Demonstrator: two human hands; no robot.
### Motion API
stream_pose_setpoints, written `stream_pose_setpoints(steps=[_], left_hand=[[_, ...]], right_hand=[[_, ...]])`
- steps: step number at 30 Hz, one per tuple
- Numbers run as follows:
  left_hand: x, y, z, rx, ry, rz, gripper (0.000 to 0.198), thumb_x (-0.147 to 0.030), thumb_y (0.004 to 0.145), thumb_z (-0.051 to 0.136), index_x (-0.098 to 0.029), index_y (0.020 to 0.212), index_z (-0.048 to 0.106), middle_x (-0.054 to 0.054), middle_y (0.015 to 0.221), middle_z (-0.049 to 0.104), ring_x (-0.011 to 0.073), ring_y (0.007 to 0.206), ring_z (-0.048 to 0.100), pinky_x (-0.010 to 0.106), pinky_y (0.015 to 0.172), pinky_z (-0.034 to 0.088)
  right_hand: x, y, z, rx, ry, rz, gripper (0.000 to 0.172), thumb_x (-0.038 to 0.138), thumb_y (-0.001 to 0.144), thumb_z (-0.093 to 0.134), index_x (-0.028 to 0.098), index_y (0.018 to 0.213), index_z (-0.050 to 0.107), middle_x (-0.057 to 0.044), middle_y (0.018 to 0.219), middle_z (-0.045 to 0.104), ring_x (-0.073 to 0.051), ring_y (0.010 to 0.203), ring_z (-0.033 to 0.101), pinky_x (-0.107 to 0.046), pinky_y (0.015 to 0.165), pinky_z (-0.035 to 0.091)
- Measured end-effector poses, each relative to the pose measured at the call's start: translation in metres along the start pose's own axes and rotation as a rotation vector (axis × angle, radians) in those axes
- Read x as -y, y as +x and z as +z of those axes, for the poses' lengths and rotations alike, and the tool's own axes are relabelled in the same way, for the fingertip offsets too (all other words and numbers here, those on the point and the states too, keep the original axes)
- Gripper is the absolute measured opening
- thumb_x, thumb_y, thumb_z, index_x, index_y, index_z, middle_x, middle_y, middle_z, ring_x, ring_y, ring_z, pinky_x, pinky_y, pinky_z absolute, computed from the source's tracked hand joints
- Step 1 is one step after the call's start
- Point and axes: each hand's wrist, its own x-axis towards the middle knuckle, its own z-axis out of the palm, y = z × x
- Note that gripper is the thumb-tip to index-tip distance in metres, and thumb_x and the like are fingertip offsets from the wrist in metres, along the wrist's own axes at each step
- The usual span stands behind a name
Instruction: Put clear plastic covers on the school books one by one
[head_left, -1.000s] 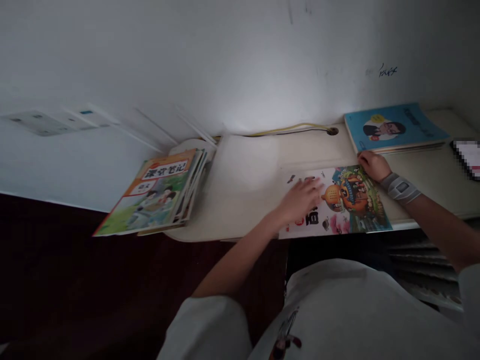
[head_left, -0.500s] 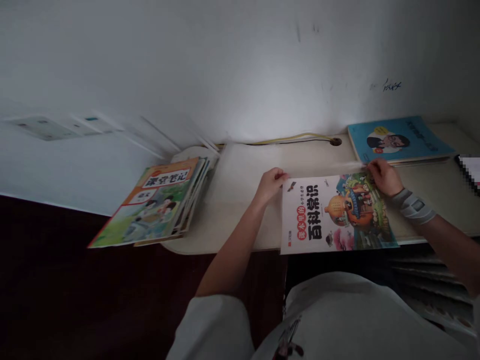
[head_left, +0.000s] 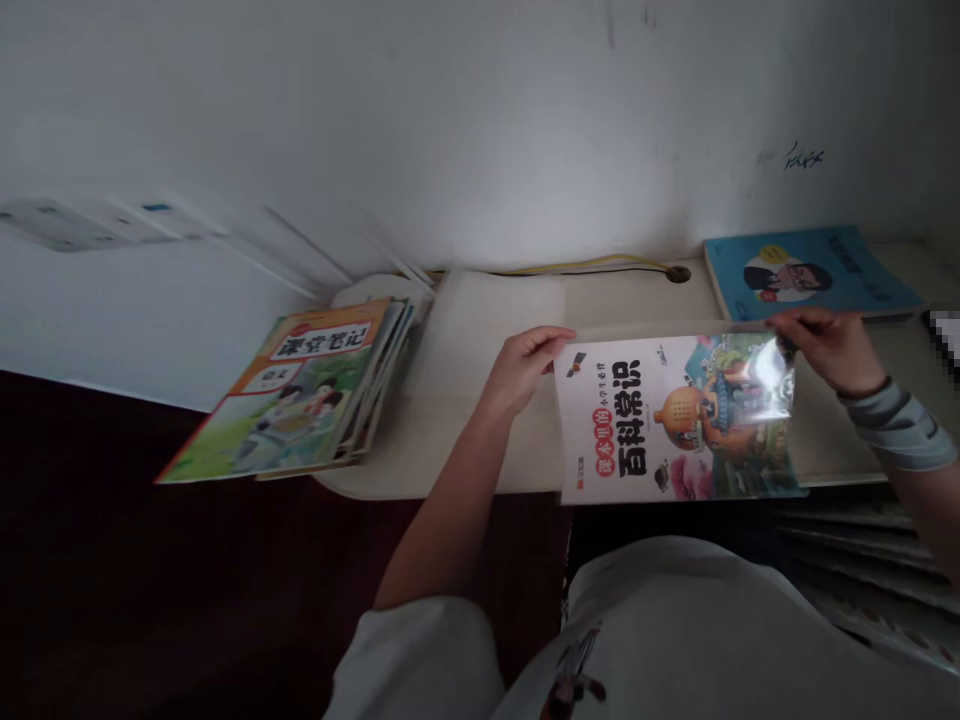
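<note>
A glossy picture book (head_left: 675, 420) with a white and colourful cover is tilted up from the pale desk (head_left: 480, 400), its near edge low over the desk's front. My left hand (head_left: 521, 365) grips its far left corner. My right hand (head_left: 829, 345), with a grey wrist band, pinches its far right corner. Glare shines on the cover near my right hand.
A stack of books (head_left: 315, 395) with an orange and green cover lies at the desk's left end, overhanging its edge. A blue book (head_left: 806, 272) lies at the back right. A yellow and black cable (head_left: 592, 265) runs along the white wall to a desk hole.
My left hand slid off the cover to the book's far left corner. Both hands have raised the book's far edge off the desk.
</note>
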Motion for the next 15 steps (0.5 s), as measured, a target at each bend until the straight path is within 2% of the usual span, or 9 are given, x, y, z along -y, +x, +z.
stream_pose_setpoints(steps=[4, 6, 9, 12, 15], left_hand=[[-0.002, -0.004, -0.006, 0.089, 0.058, -0.007, 0.039, -0.038, 0.066, 0.069, -0.014, 0.098, 0.069, 0.004, 0.080, 0.068, 0.0150, 0.074, 0.059, 0.030, 0.074, 0.047], [-0.006, -0.006, -0.007, 0.114, 0.097, -0.011, 0.031, -0.037, 0.066, 0.069, -0.015, 0.088, 0.071, 0.004, 0.078, 0.069, 0.0148, 0.072, 0.059, 0.030, 0.074, 0.046], [-0.011, -0.006, -0.008, 0.128, 0.143, -0.029, 0.024, -0.039, 0.066, 0.068, -0.016, 0.073, 0.069, 0.002, 0.070, 0.068, 0.0134, 0.066, 0.057, 0.028, 0.070, 0.045], [-0.010, -0.003, -0.008, 0.119, 0.093, -0.055, 0.022, -0.038, 0.064, 0.069, -0.016, 0.067, 0.066, 0.001, 0.066, 0.066, 0.0122, 0.063, 0.056, 0.027, 0.067, 0.045], [-0.001, 0.000, -0.006, 0.098, -0.033, -0.100, 0.026, -0.041, 0.062, 0.072, -0.016, 0.062, 0.062, 0.002, 0.063, 0.064, 0.0121, 0.061, 0.056, 0.026, 0.064, 0.046]], right_hand=[[0.001, -0.004, -0.012, 0.223, 0.050, 0.126, 0.040, 0.052, 0.059, 0.077, 0.020, 0.082, 0.071, -0.004, 0.078, 0.069, -0.018, 0.068, 0.059, -0.034, 0.068, 0.049], [0.000, -0.003, -0.015, 0.287, 0.057, 0.153, 0.043, 0.056, 0.055, 0.078, 0.020, 0.078, 0.070, -0.003, 0.074, 0.067, -0.017, 0.066, 0.056, -0.033, 0.065, 0.047], [-0.001, 0.003, -0.017, 0.389, 0.045, 0.162, 0.045, 0.062, 0.059, 0.073, 0.019, 0.071, 0.069, -0.002, 0.069, 0.065, -0.017, 0.066, 0.054, -0.032, 0.064, 0.044], [-0.006, 0.007, -0.014, 0.423, 0.056, 0.182, 0.046, 0.062, 0.064, 0.070, 0.017, 0.068, 0.067, -0.001, 0.065, 0.061, -0.014, 0.064, 0.050, -0.030, 0.064, 0.039], [-0.013, 0.006, -0.004, 0.402, 0.202, 0.281, 0.048, 0.065, 0.066, 0.066, 0.018, 0.063, 0.059, 0.001, 0.060, 0.054, -0.012, 0.059, 0.045, -0.028, 0.060, 0.036]])
